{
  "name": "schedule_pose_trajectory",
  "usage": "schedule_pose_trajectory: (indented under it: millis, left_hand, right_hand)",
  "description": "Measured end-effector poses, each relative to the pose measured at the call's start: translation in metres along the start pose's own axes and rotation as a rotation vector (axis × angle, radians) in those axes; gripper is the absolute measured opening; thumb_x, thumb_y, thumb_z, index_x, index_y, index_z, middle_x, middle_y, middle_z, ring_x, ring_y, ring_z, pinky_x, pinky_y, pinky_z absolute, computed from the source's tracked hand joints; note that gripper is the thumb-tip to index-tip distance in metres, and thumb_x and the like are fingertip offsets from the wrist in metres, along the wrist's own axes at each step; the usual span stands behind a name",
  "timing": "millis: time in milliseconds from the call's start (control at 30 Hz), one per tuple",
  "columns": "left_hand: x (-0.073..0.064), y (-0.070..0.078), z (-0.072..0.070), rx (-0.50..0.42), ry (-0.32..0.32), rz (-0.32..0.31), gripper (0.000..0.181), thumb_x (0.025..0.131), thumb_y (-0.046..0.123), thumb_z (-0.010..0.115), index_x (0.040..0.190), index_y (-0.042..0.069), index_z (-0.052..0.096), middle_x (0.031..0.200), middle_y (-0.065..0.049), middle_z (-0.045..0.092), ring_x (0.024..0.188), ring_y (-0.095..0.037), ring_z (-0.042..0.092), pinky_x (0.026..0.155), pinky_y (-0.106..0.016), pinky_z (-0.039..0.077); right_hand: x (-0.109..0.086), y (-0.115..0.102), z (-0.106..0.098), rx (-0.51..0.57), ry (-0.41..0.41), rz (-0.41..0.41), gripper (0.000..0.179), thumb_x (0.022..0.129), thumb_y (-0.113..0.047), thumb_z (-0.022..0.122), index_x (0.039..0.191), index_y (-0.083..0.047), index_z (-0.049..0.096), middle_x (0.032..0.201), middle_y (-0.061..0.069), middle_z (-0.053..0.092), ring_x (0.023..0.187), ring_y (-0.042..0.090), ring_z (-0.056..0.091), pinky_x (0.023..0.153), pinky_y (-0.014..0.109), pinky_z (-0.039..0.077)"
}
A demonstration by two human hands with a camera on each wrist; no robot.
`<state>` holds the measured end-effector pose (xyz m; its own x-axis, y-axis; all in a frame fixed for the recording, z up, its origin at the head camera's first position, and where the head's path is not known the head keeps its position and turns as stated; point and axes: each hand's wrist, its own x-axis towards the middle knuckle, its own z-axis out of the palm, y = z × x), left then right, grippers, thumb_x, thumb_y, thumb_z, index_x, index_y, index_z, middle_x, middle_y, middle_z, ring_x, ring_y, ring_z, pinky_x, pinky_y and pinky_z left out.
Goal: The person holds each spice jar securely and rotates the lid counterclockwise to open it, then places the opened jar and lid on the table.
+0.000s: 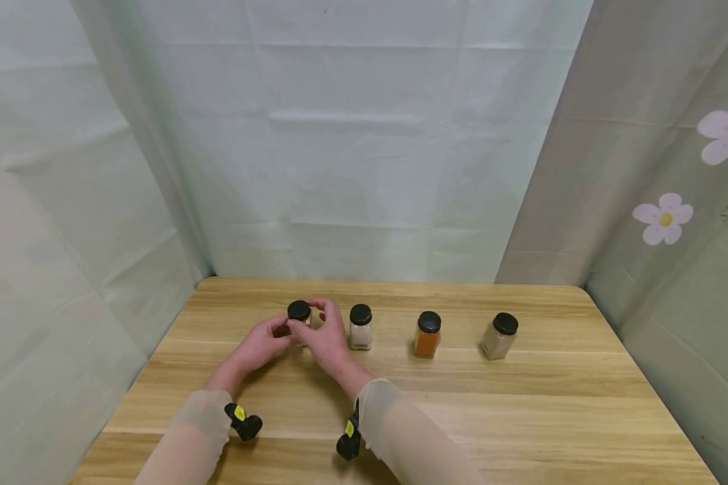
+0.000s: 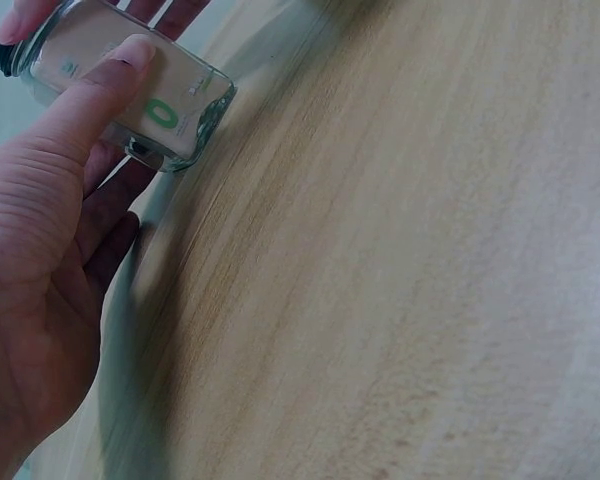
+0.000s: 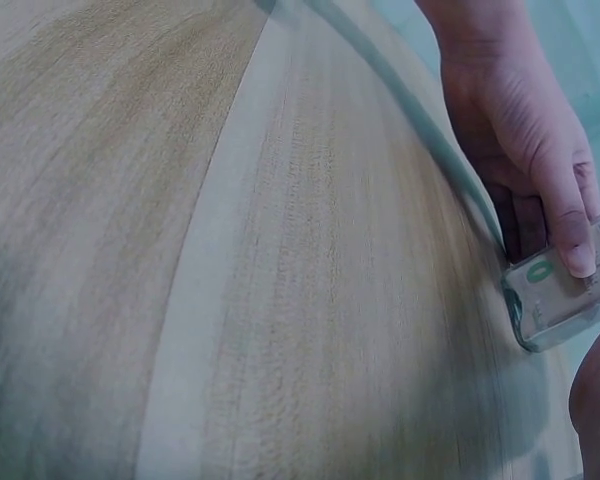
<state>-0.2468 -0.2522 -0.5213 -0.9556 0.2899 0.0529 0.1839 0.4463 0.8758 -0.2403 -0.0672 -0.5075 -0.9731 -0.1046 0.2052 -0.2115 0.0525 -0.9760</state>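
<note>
A clear glass spice jar [image 1: 299, 310] with a black lid and pale contents stands at the left of the row. My left hand [image 1: 263, 345] grips its body, the thumb lying over the label with a green mark in the left wrist view. The right hand [image 1: 327, 339] reaches round the same jar from the other side, thumb and forefinger at the lid. In the left wrist view the jar [image 2: 185, 88] is tilted in the picture, with right fingers at its black lid. The right wrist view shows the jar [image 3: 560, 296] partly cut off.
To the right stand three more black-lidded jars in a row: one with white contents [image 1: 360, 328], one with orange powder [image 1: 427, 335], one with beige powder [image 1: 499, 336]. Pale curtains [image 1: 364, 168] enclose the wooden table [image 1: 522, 417] at the back and sides.
</note>
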Motion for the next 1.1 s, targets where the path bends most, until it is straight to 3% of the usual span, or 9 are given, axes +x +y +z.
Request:
schedule_pose_trajectory:
  millis: [267, 600, 833, 967, 1100]
  left_hand:
    - [-0.0017, 0.0023, -0.0001, -0.003, -0.007, 0.002, 0.054, 0.096, 0.030, 0.075, 0.146, 0.016, 0.059, 0.148, -0.008, 0.056, 0.140, -0.030, 0.047, 0.113, -0.055, 0.035]
    - [-0.0024, 0.0027, -0.0003, 0.016, 0.000, 0.011, 0.054, 0.096, 0.031, 0.075, 0.145, 0.014, 0.059, 0.145, -0.008, 0.059, 0.137, -0.030, 0.050, 0.111, -0.054, 0.038]
    - [-0.0025, 0.0036, -0.0004, 0.007, -0.004, 0.031, 0.054, 0.097, 0.027, 0.073, 0.147, 0.012, 0.057, 0.143, -0.009, 0.060, 0.134, -0.030, 0.052, 0.109, -0.049, 0.040]
    - [-0.0023, 0.0030, -0.0002, -0.005, -0.005, 0.045, 0.053, 0.098, 0.025, 0.073, 0.146, 0.011, 0.057, 0.141, -0.009, 0.061, 0.131, -0.029, 0.054, 0.107, -0.043, 0.042]
    - [-0.0023, 0.0045, 0.0001, 0.002, -0.002, 0.040, 0.052, 0.098, 0.025, 0.073, 0.145, 0.011, 0.058, 0.141, -0.009, 0.062, 0.132, -0.029, 0.054, 0.108, -0.048, 0.040]
  right_hand:
    - [-0.0020, 0.0002, -0.0011, -0.015, -0.002, 0.017, 0.050, 0.088, -0.036, 0.082, 0.130, -0.020, 0.060, 0.133, -0.008, 0.053, 0.132, 0.030, 0.048, 0.110, 0.044, 0.037]
    - [-0.0025, 0.0016, -0.0037, -0.056, -0.019, -0.067, 0.042, 0.093, -0.036, 0.078, 0.130, -0.022, 0.064, 0.133, -0.004, 0.055, 0.132, 0.032, 0.049, 0.111, 0.046, 0.038]
    - [-0.0028, 0.0019, -0.0046, -0.111, -0.028, -0.091, 0.040, 0.096, -0.036, 0.073, 0.134, -0.024, 0.065, 0.136, -0.005, 0.055, 0.132, 0.017, 0.047, 0.110, 0.043, 0.040]
    - [-0.0029, 0.0025, -0.0049, -0.141, -0.030, -0.095, 0.041, 0.097, -0.036, 0.072, 0.136, -0.024, 0.065, 0.138, -0.005, 0.054, 0.134, 0.014, 0.045, 0.110, 0.043, 0.040]
    - [-0.0029, 0.0030, -0.0052, -0.150, -0.029, -0.103, 0.042, 0.098, -0.035, 0.072, 0.137, -0.023, 0.064, 0.138, -0.005, 0.054, 0.132, 0.014, 0.046, 0.109, 0.042, 0.040]
